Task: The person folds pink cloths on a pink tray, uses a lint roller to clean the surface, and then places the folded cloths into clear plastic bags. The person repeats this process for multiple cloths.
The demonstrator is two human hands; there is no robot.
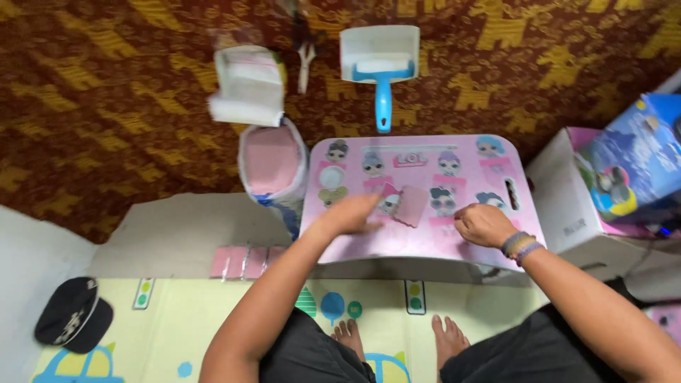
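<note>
A small pink lap table (461,245) printed with cartoon doll faces stands in front of me. On its middle lies a flat pink packet (411,206). My left hand (352,213) rests flat on the tabletop, fingers stretched toward the packet's left edge, touching or nearly touching it. My right hand (484,224) sits loosely curled on the table to the packet's right, apart from it, holding nothing that I can see. Beaded bracelets (521,246) circle my right wrist.
A white sack (272,170) full of pink packets stands left of the table. Several pink packets (243,262) lie on cardboard (170,237). Further back lie a white packet stack (248,85), scissors (306,60) and a blue-handled dustpan (381,60). Boxes (624,177) stand right; a black cap (73,314) lies left.
</note>
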